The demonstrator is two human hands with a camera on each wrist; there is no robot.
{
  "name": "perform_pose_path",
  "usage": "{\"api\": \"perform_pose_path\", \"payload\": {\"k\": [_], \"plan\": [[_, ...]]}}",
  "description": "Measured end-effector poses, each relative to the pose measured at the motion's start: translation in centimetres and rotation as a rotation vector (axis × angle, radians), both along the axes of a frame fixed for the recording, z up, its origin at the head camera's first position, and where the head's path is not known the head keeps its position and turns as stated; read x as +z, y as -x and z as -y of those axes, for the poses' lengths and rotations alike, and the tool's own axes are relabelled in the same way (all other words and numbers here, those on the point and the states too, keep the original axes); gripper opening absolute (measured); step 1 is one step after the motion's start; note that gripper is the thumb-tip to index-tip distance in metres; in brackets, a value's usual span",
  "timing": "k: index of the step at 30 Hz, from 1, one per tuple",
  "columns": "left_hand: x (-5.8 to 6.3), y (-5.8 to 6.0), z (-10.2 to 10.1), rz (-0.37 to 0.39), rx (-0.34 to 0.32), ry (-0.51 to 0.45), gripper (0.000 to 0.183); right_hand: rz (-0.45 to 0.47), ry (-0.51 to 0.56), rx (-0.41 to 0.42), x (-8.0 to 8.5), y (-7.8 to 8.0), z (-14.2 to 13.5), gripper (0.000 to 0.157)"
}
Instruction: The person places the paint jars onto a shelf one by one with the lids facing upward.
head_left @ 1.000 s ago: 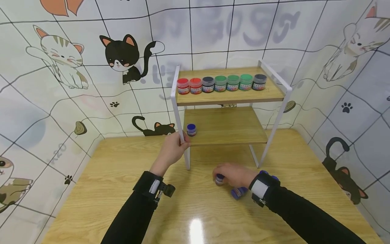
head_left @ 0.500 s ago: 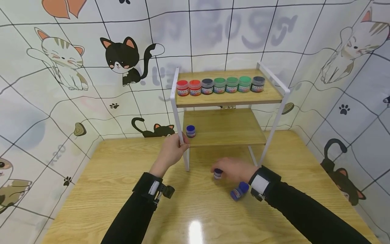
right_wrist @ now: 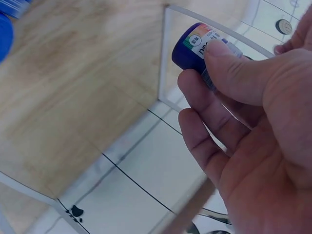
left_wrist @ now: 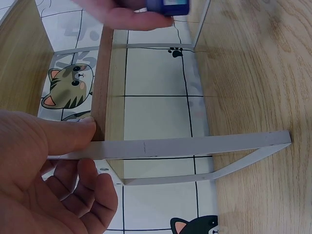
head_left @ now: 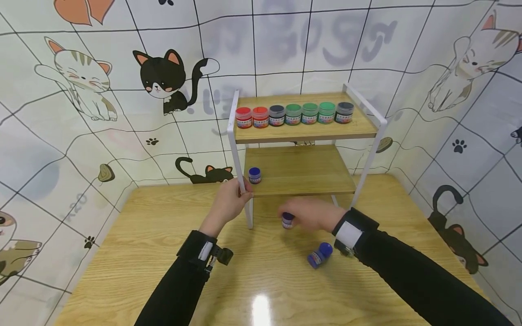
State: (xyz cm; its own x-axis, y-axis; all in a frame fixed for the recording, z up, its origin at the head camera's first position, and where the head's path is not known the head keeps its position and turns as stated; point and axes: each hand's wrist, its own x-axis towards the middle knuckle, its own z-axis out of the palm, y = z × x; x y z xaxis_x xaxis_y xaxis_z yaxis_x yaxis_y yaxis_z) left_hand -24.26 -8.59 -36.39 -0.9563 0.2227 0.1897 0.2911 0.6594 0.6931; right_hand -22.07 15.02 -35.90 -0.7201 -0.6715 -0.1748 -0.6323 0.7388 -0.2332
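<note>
My right hand (head_left: pixel 311 213) pinches a small blue paint jar (head_left: pixel 287 221) between thumb and fingers, held above the table in front of the rack. In the right wrist view, the thumb presses the label of this paint jar (right_wrist: pixel 187 51). My left hand (head_left: pixel 228 201) grips the white left front post (left_wrist: pixel 195 145) of the rack, its thumb against the edge of the lower shelf (head_left: pixel 302 174). Another blue jar (head_left: pixel 254 175) stands at that shelf's left end, just above the left hand. On the table, a blue jar (head_left: pixel 316 259) lies tilted beside a round blue lid (head_left: pixel 326 249).
Several red, black and green jars stand in a row on the upper shelf (head_left: pixel 302 131). The rack stands on a wooden table (head_left: pixel 163 253) near walls (head_left: pixel 228 45) printed with cats. The rack's right post (head_left: pixel 369 163) rises behind the right forearm.
My right hand has lifted the paint jar and moved it up, toward the rack and slightly left. The left hand keeps its grip on the post. The jar lying on the table has not moved.
</note>
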Motion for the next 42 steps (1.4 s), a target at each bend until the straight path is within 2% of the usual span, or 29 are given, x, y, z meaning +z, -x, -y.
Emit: {"api": "perform_pose_path", "payload": {"k": [8,14,19,27,33,42], "plan": [[-0.1,0.1,0.1,-0.011,0.004,-0.001,0.004,0.010,0.033,0.019,2.6,0.6,0.3,0.031],[-0.2,0.1,0.3,-0.019,0.005,0.006,0.004,-0.049,0.072,0.075,4.5,1.2,0.3,0.035],[-0.2,0.2,0.3,-0.018,0.000,0.009,0.004,-0.091,0.084,0.063,5.6,1.7,0.6,0.036],[-0.2,0.3,0.3,-0.046,-0.007,0.012,0.004,-0.123,0.115,0.052,6.4,2.9,1.3,0.040],[-0.3,0.3,0.3,-0.070,-0.011,0.019,0.005,-0.108,0.161,0.024,6.7,3.8,2.0,0.031],[-0.4,0.3,0.1,-0.077,-0.015,0.009,0.006,-0.093,0.138,-0.067,6.1,5.6,2.5,0.034]]}}
